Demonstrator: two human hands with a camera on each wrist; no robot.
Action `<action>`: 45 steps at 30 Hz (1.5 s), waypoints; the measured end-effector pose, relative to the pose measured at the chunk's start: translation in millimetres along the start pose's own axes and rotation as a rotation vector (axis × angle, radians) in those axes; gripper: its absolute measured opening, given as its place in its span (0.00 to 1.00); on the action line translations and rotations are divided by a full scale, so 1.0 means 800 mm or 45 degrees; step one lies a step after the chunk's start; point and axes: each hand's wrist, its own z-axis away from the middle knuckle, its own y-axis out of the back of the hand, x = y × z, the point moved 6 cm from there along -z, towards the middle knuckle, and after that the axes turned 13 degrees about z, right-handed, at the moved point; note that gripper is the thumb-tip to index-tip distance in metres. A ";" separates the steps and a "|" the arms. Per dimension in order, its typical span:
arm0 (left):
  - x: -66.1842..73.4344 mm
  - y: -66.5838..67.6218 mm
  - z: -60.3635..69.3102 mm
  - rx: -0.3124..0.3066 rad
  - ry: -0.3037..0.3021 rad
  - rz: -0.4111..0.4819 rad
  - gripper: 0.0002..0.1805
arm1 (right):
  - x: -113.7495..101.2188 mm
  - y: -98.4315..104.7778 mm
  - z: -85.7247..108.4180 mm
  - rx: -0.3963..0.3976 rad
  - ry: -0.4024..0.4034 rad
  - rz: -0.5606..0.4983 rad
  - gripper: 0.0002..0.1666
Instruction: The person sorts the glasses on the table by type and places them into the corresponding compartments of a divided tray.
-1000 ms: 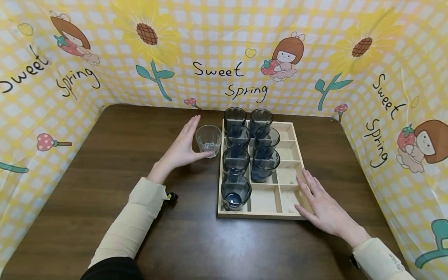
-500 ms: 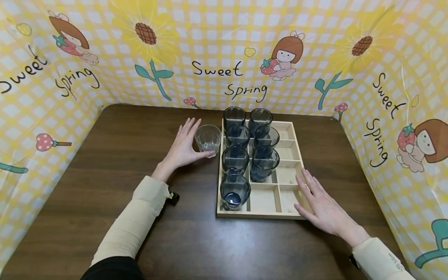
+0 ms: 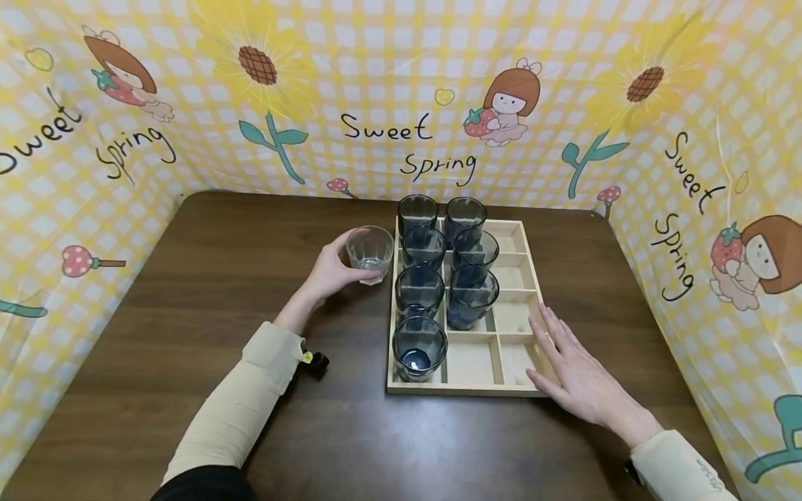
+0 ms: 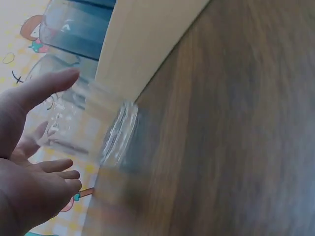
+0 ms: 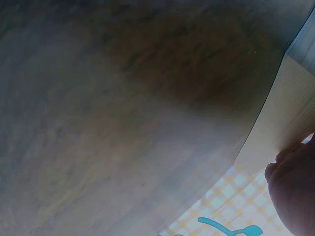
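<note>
A clear drinking glass (image 3: 370, 252) stands upright just left of the wooden tray (image 3: 473, 390). My left hand (image 3: 332, 270) grips it from the left, with the thumb across its near side and fingers reaching behind. In the left wrist view, the thumb (image 4: 49, 88) lies along the clear glass (image 4: 83, 123); whether its base touches the table is unclear. Dark blue-tinted glasses (image 3: 421, 348) fill the tray's left column and part of the middle one. My right hand (image 3: 579, 372) rests with extended fingers on the tray's right edge near the front corner.
The tray's right column (image 3: 516, 306) and front middle compartment (image 3: 474, 356) hold no glasses. The brown table (image 3: 188, 313) extends around the tray. A yellow checked cloth (image 3: 388, 76) hangs close behind the table and along both sides.
My left hand's fingers have closed in around the clear glass from a spread pose beside it. The right hand and tray stay in place; the head view shifts slightly.
</note>
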 end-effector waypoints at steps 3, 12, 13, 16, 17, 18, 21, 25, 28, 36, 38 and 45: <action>0.004 -0.001 0.000 0.027 -0.007 0.139 0.50 | -0.002 -0.001 0.002 0.021 0.012 0.007 0.55; 0.040 0.003 0.000 0.206 -0.152 0.303 0.52 | -0.001 -0.003 -0.002 -0.016 -0.019 0.026 0.55; 0.046 0.003 0.000 0.211 -0.158 0.309 0.51 | -0.001 -0.003 -0.003 -0.025 -0.024 0.023 0.55; 0.063 0.000 -0.003 0.210 -0.170 0.325 0.51 | -0.001 -0.003 -0.003 -0.039 -0.032 0.017 0.55; 0.069 -0.001 -0.004 0.209 -0.171 0.329 0.51 | -0.001 -0.003 -0.003 -0.039 -0.033 0.015 0.55; 0.076 -0.003 -0.005 0.206 -0.169 0.334 0.51 | -0.002 -0.003 -0.003 -0.036 -0.031 0.014 0.55; 0.098 -0.009 -0.008 0.189 -0.179 0.359 0.51 | -0.002 -0.002 -0.003 -0.034 -0.030 0.014 0.55; 0.136 -0.025 -0.010 0.153 -0.226 0.405 0.53 | -0.003 -0.002 -0.002 -0.025 -0.030 0.020 0.55; 0.166 -0.042 -0.009 0.114 -0.271 0.462 0.54 | -0.004 -0.003 -0.002 -0.018 -0.031 0.018 0.55; 0.219 -0.087 -0.014 0.007 -0.158 0.594 0.51 | -0.003 -0.003 -0.002 -0.024 -0.038 0.020 0.54; 0.222 -0.097 -0.019 0.000 -0.061 0.636 0.50 | -0.002 -0.003 -0.002 -0.013 -0.031 0.031 0.54; 0.227 -0.132 -0.036 -0.065 0.142 0.737 0.48 | 0.000 0.000 -0.002 0.007 -0.020 0.027 0.54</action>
